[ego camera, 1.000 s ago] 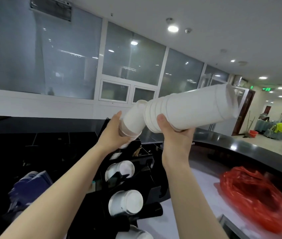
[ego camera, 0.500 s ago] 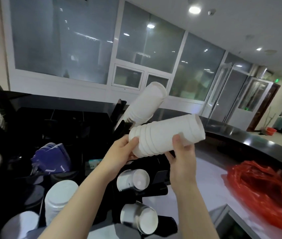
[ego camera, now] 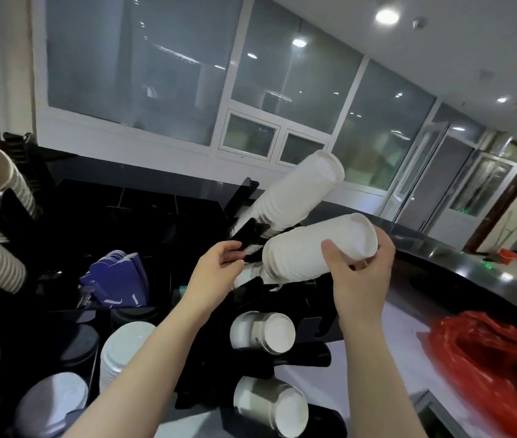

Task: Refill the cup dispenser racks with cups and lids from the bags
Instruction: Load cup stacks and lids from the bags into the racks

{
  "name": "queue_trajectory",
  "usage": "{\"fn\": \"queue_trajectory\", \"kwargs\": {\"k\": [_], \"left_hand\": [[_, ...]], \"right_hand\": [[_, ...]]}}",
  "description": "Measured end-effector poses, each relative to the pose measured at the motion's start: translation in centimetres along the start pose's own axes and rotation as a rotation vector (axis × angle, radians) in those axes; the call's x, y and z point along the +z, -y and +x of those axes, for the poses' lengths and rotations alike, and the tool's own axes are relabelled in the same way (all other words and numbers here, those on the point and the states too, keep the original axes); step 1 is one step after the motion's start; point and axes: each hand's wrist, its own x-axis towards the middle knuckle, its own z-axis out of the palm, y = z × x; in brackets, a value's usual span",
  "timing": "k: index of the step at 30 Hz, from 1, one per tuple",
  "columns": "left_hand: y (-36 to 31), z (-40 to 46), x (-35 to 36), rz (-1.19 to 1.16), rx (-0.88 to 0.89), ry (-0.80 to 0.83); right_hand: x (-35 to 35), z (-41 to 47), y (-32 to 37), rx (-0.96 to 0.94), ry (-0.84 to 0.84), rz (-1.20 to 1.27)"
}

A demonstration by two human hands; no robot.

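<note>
My right hand [ego camera: 356,273] grips the open end of a short stack of white cups [ego camera: 307,251], whose other end points into a slot of the black cup dispenser rack [ego camera: 311,333]. My left hand [ego camera: 219,267] holds a black arm of the rack beside that slot. A second white cup stack [ego camera: 295,191] sticks up and to the right from the slot above. Two lower slots hold white cups [ego camera: 263,331], the lowest [ego camera: 274,406] near the bottom edge.
A red plastic bag [ego camera: 488,358] lies on the white counter at right. White lid stacks [ego camera: 124,349] and blue sleeves [ego camera: 118,279] sit left of the rack. Ribbed paper cups [ego camera: 1,267] fill another rack at far left. A black curved counter ledge [ego camera: 472,263] runs behind.
The long stack has been split: one part now stays in the upper slot. My right hand slid to the end of the other part and pushed it lower, toward the rack. My left hand moved onto the rack.
</note>
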Motion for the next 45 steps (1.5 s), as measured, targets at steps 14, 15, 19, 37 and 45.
{"fn": "queue_trajectory", "kwargs": {"k": [14, 15, 19, 37, 45], "left_hand": [[1.0, 2.2, -2.8, -0.025, -0.072, -0.022], [1.0, 2.2, -2.9, -0.031, -0.073, -0.019], [0.9, 2.5, -3.1, -0.033, -0.064, -0.009], [-2.0, 8.9, -0.3, 0.286, 0.277, 0.178], [-1.0, 11.4, 2.0, 0.34, 0.311, 0.231]], "right_hand": [[3.6, 0.6, -3.9, 0.131, 0.195, -0.329], [3.6, 0.1, -4.3, 0.155, 0.238, -0.39], [4.0, 0.6, -4.9, 0.005, 0.424, -0.904], [4.5, 7.9, -2.5, 0.205, 0.204, -0.23], [6.6, 9.6, -3.6, 0.261, 0.405, -0.135]]}}
